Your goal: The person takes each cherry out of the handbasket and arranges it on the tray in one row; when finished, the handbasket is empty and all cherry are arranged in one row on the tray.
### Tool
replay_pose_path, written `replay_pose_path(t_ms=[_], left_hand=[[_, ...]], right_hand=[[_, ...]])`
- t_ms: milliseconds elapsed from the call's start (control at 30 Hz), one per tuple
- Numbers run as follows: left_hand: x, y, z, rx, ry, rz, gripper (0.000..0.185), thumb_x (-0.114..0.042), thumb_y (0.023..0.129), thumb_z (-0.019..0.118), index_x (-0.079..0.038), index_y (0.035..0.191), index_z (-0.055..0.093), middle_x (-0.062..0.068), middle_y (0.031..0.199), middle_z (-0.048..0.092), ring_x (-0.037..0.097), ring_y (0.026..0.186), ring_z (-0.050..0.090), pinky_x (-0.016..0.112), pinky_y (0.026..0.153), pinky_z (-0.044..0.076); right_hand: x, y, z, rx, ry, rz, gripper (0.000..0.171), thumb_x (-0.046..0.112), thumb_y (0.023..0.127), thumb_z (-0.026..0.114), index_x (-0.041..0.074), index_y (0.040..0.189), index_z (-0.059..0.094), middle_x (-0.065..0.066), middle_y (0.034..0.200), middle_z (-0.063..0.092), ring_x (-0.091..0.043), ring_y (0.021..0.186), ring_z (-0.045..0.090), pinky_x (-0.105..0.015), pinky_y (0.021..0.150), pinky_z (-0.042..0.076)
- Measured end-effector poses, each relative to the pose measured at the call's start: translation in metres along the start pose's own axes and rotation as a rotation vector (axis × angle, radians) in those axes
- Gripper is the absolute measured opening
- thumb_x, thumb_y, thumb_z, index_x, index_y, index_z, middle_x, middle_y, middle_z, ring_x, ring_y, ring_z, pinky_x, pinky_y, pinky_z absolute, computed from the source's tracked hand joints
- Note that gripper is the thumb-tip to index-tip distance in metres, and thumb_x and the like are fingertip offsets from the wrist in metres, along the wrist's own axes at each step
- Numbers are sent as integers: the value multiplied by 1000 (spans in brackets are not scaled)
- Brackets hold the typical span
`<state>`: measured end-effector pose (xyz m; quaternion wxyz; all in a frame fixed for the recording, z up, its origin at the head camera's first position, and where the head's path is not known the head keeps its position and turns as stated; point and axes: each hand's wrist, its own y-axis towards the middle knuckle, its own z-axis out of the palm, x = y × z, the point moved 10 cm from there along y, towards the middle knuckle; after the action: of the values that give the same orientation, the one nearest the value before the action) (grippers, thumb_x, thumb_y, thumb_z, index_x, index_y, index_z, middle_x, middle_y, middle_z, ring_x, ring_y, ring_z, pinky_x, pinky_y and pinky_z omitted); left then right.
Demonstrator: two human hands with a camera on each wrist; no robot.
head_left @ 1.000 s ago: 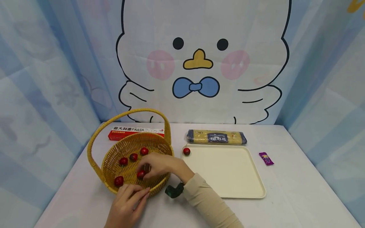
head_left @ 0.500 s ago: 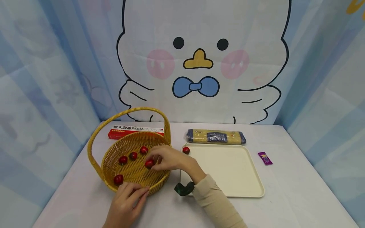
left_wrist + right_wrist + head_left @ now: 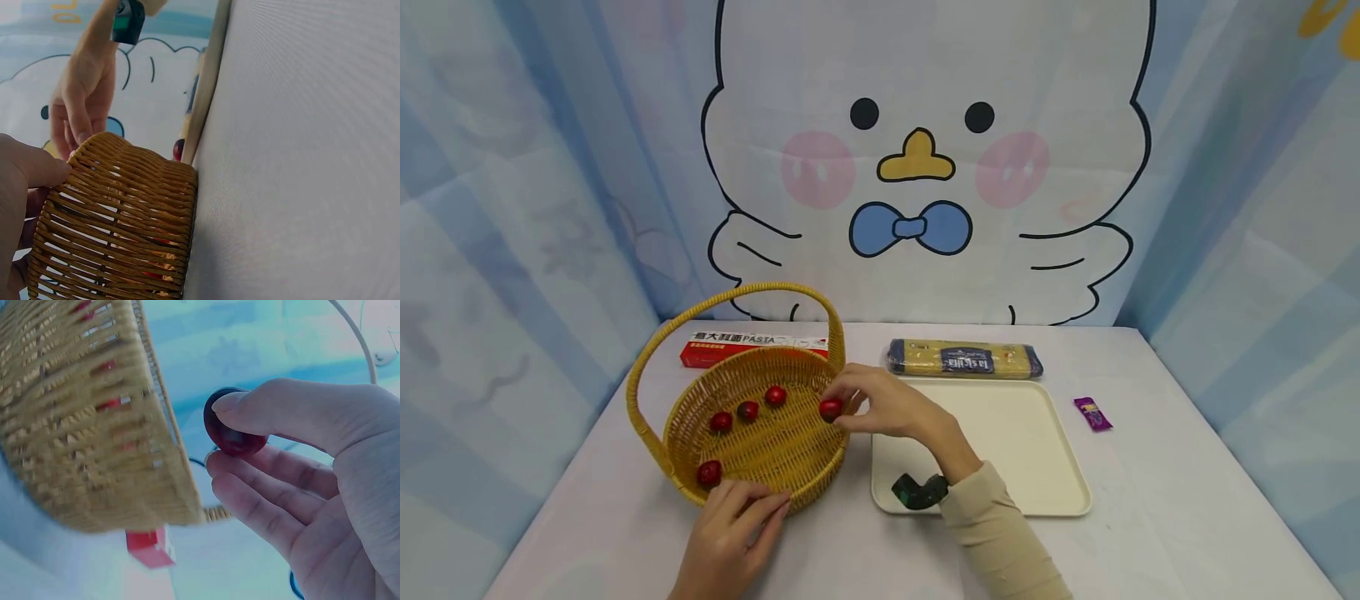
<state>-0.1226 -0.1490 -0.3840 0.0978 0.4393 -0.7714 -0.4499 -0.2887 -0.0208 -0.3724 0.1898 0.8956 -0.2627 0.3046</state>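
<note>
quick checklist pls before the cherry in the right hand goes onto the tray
1. Cherry gripped: ok, pinched between the right hand's thumb and fingers.
2. Basket steadied: ok, the left hand holds its near rim.
3. Cherry over the tray: not ok, it is at the basket's right rim in the head view.
4. Room on the tray: ok, a wide bare stretch shows.
5. Tray's far left corner free: cannot tell, the right hand hides it in the head view; a red thing shows by the tray's edge in the left wrist view.
</note>
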Motion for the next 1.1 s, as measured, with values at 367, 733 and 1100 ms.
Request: replay_pose_path(t_ms=[367, 733, 1100], left_hand=[[1, 1, 1, -8, -19, 2, 48, -41, 105, 48, -9, 88, 80, -2, 84, 64, 13, 77, 52, 23, 73, 39], [1, -1, 0, -33, 0, 4, 50, -43, 105, 47, -11, 87, 81, -5, 84, 63, 11, 78, 52, 22, 74, 39], [4, -2, 2, -5, -25, -19, 47, -41, 104, 50, -9, 89, 81, -4, 83, 63, 12, 78, 50, 22, 74, 37]], right_hand=[[-37, -31, -33, -125, 25, 123, 29, 14, 89, 75, 14, 117, 68, -1, 112, 66, -16, 99, 65, -36, 87, 59], [-76, -43, -46, -162, 12, 216, 31, 10, 88, 76, 9, 117, 67, -8, 111, 70, -25, 100, 67, -36, 85, 58], [-119, -52, -42, -166, 27, 348, 29, 10, 86, 77, 8, 114, 69, -8, 108, 71, -21, 99, 67, -30, 80, 55]])
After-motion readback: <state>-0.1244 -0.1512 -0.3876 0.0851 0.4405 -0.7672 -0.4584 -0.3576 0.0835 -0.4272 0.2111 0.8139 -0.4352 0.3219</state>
